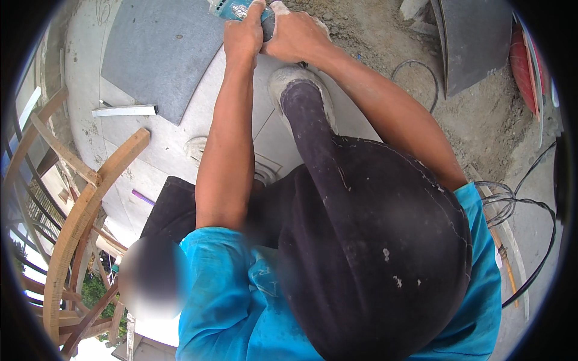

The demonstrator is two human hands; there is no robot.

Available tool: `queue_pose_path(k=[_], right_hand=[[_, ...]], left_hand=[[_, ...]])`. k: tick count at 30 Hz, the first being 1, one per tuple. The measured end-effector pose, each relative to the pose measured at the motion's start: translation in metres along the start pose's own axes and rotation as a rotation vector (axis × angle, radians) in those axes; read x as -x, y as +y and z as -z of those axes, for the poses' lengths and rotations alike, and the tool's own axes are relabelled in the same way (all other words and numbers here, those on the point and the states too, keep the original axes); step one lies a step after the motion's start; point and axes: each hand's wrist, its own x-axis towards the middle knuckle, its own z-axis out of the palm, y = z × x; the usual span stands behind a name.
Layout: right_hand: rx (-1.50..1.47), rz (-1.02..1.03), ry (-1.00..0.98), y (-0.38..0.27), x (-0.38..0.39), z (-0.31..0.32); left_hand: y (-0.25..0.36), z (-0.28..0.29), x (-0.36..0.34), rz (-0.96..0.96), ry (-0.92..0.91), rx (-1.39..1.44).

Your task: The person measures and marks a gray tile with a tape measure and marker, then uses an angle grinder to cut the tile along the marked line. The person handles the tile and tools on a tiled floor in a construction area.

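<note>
At the top edge of the head view, both my hands are closed around a teal and dark angle grinder (232, 8), its far end cut off by the frame. My left hand (243, 37) grips it with the thumb along the top. Against it, my right hand (296, 37) wraps the dark rear part; pale dust coats its fingers. To the left of the tool lies a large grey tile (161, 60) on the paler floor. Just below my right hand stands my dusty shoe (299, 77). Any disc on the tool is out of sight.
A metal profile strip (129, 111) lies by the tile's near edge. Curved wooden beams (75, 240) rise at the left. Dark slabs (475, 45) lean at the upper right over dirt and rubble (385, 36). Black cable (551, 240) loops along the right.
</note>
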Motion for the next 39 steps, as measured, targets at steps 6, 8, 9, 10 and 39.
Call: queue_pose_path(k=[6, 8, 9, 10, 39], right_hand=[[-0.007, -0.016, 0.007, 0.000, 0.005, 0.001], [0.021, -0.004, -0.002, 0.000, 0.006, 0.002], [0.035, 0.002, -0.007, 0.001, 0.007, 0.003], [0.005, -0.011, -0.037, 0.000, 0.008, 0.006], [-0.009, -0.027, -0.034, 0.009, 0.013, 0.002]], left_hand=[[-0.003, -0.001, 0.002, 0.026, -0.027, 0.010], [-0.004, -0.003, 0.003, 0.009, -0.019, 0.017], [-0.004, -0.003, 0.004, 0.000, -0.015, 0.022], [-0.004, -0.003, 0.004, 0.009, -0.024, 0.017], [-0.004, -0.008, 0.016, -0.043, -0.034, 0.022]])
